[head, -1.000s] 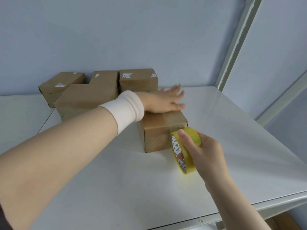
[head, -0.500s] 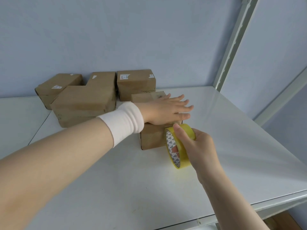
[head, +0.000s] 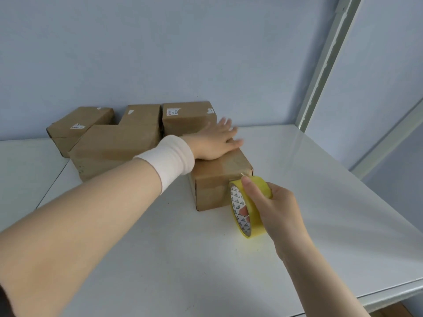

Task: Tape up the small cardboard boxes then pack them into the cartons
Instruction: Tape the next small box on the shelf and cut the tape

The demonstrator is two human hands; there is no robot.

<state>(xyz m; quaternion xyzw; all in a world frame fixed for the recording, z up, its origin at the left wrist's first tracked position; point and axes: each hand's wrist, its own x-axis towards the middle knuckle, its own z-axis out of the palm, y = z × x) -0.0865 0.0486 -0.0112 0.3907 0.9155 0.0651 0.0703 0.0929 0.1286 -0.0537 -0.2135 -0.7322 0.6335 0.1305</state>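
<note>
A: Where is the small box [head: 220, 179]?

B: It is sat on the white table [head: 183, 259], in front of four other boxes [head: 114, 143] by the wall. It is pressed flat from above by the left hand [head: 212, 143], with the fingers spread wide. The yellow tape roll [head: 248, 207] is held tight by the right hand [head: 274, 209], right against the near end of the box.

A: What could go wrong?

B: The tape could be stuck down crooked or creased if the roll is pulled sideways. The box could be slid away if the press is let go.

A: What is different from a moment ago?

B: The roll has been brought lower, down the front of the box.
</note>
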